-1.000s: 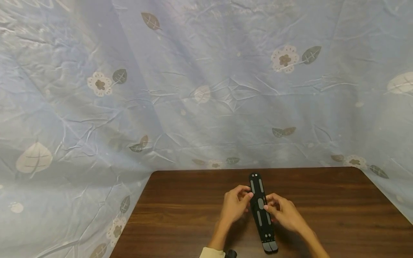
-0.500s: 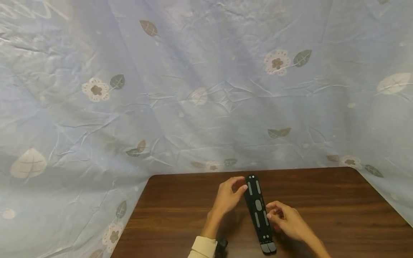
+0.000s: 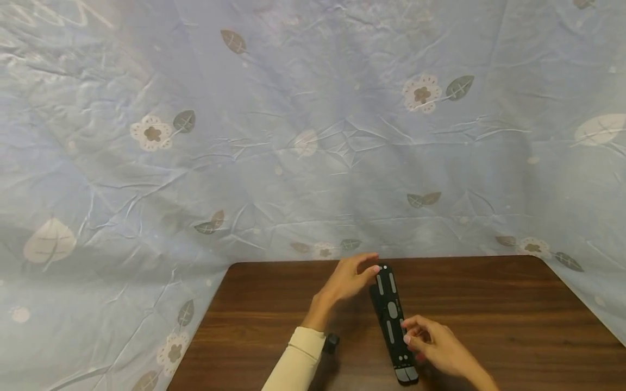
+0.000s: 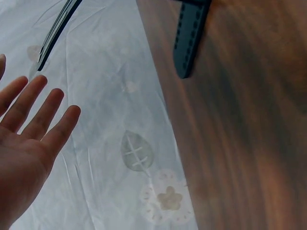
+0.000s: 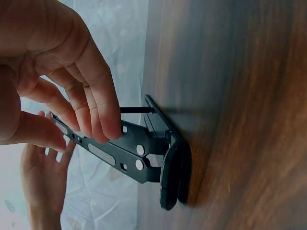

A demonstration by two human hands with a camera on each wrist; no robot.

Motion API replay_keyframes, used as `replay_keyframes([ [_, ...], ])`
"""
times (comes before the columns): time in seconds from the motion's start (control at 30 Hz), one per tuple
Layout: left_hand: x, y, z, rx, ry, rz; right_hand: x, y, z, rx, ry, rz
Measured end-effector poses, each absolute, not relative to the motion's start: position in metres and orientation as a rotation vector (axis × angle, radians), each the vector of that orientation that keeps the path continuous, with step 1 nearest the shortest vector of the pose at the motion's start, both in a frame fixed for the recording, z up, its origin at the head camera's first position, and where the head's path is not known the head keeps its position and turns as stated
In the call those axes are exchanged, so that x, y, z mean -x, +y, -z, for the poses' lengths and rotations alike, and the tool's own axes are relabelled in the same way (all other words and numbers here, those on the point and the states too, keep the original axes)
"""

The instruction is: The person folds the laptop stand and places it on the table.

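A folded black laptop stand [image 3: 392, 310] with grey pads lies lengthwise on the table, its near end on the wood and its upper bars [image 5: 139, 158] raised at an angle over a lower bar [image 5: 163, 120]. My left hand [image 3: 346, 279] is at the far end, thumb right at the tip. In the left wrist view that hand [image 4: 29, 139] has its fingers straight and spread, fingertips just by the stand's end. My right hand [image 3: 432, 343] pinches the right edge near the close end. The right wrist view shows its curled fingers [image 5: 98, 115] overlapping the upper bars.
The stand is on a brown wooden table [image 3: 274, 315]. A pale blue curtain [image 3: 293, 184] printed with flowers and leaves hangs behind and to the sides of it. A dark strap end [image 4: 189, 43] hangs in the left wrist view.
My left hand has moved from the stand's left side up to its far tip. The right hand has slid slightly toward the near end. More of the lower bar shows at the left.
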State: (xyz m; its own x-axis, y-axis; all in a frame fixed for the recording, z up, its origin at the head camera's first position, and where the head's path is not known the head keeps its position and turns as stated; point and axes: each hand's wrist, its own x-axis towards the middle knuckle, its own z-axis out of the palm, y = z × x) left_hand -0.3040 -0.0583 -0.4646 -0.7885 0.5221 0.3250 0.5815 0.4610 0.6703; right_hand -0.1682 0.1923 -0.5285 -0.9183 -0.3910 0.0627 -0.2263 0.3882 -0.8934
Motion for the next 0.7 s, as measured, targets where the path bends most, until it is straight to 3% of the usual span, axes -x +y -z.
replay_keyframes([
  [0.7, 0.32, -0.043, 0.463, 1.139, -2.691, 1.239, 0.156, 0.181, 0.537, 0.498, 1.984, 1.712],
])
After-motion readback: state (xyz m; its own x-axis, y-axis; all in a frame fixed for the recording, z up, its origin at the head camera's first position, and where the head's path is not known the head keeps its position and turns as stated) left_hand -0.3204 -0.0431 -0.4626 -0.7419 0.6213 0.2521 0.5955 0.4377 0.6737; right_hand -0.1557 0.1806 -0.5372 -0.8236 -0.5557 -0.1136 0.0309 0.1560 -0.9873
